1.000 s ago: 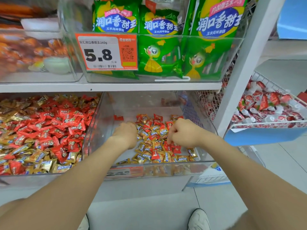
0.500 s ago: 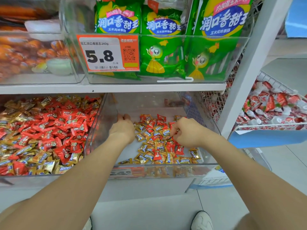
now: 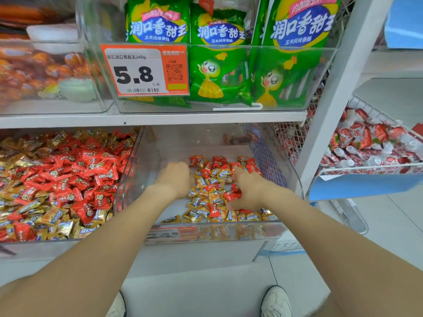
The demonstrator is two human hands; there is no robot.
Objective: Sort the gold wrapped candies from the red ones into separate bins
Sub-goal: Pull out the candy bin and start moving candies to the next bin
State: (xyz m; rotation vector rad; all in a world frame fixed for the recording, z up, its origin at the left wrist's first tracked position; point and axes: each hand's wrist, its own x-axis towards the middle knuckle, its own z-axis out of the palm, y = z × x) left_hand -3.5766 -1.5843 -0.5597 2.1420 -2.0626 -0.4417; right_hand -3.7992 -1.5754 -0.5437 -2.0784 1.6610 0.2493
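Left hand (image 3: 176,179), curled with its contents hidden, has pulled back beside mixed gold and red foil-wrapped candies (image 3: 212,197) in a clear plastic bin (image 3: 206,225). Right hand (image 3: 248,191) rests on them, grip unclear. The stray red candy behind is gone, probably collected.

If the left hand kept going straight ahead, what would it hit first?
Likely the back wall of the clear bin: the left hand points over bare bin floor, with the mixed candies off to its right. Depth is hard to judge.
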